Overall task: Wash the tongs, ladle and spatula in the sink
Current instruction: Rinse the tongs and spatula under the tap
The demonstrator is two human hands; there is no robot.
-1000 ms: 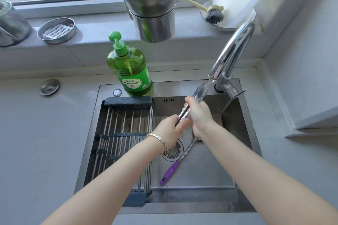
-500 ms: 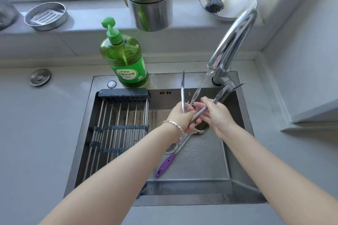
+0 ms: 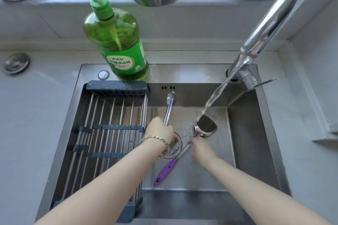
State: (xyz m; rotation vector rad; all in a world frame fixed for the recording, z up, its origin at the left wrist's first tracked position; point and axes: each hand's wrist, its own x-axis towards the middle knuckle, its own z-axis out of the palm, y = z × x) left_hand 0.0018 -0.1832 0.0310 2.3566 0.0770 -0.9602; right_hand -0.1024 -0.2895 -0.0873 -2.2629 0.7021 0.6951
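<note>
Tongs: steel tongs [image 3: 169, 108] are up in the left hand [image 3: 159, 130], arms squeezed together, tips pointing away toward the back wall of the sink [image 3: 256, 151], just clear of the water.
Left hand: fingers wrapped tight round the tongs' lower shaft, bracelet on the wrist, and it sits above the drain [image 3: 173, 149].
Right hand: down low in the basin, the right hand [image 3: 202, 151] has its fingertips at the neck of the purple-handled spatula [image 3: 205, 127]; it looks like a pinch on the shaft, but splash and blur mean I cannot tell for sure.
Spatula: blade lies right under the stream [image 3: 215, 95] from the faucet [image 3: 270, 22], shaft running back across the drain, purple grip [image 3: 164, 171] resting on the sink floor.
Ladle: no clear sight of it in this view.
Step in hand: by my read, the tongs are rinsed or nearly so and the spatula is taking its turn under the water.
Handling: all steel, stiff and light, nothing fragile, but wet and probably slick. The tongs want to spring open, so a grip round both arms, as now, is the safe one. The spatula's bare shaft is thin and slippery; the purple grip looks like the surer hold.
Risk: a pinch at the neck could let the blade twist under the water's push.
Surroundings: drying rack [image 3: 109, 133] over the sink's left half, green soap bottle [image 3: 117, 45] on the rim behind it.
</note>
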